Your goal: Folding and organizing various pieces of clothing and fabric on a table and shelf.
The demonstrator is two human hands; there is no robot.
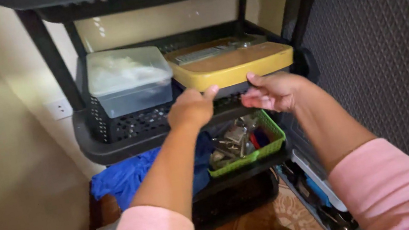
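Note:
A yellow-lidded box (232, 65) sits on the middle shelf of a black plastic rack (111, 149), to the right. My left hand (191, 109) grips the box's front edge near its left corner, thumb on the lid. My right hand (273, 91) holds the front edge further right, thumb up against the lid, fingers curled beneath. Some flat grey items lie on top of the lid at the back. Both my sleeves are pink.
A clear lidded tub (128, 80) stands left of the yellow box in a black perforated basket. Below, a green basket (270, 148) holds metal bits, beside blue cloth (127, 176). A wall socket (58, 108) is at left, a dark textured wall at right.

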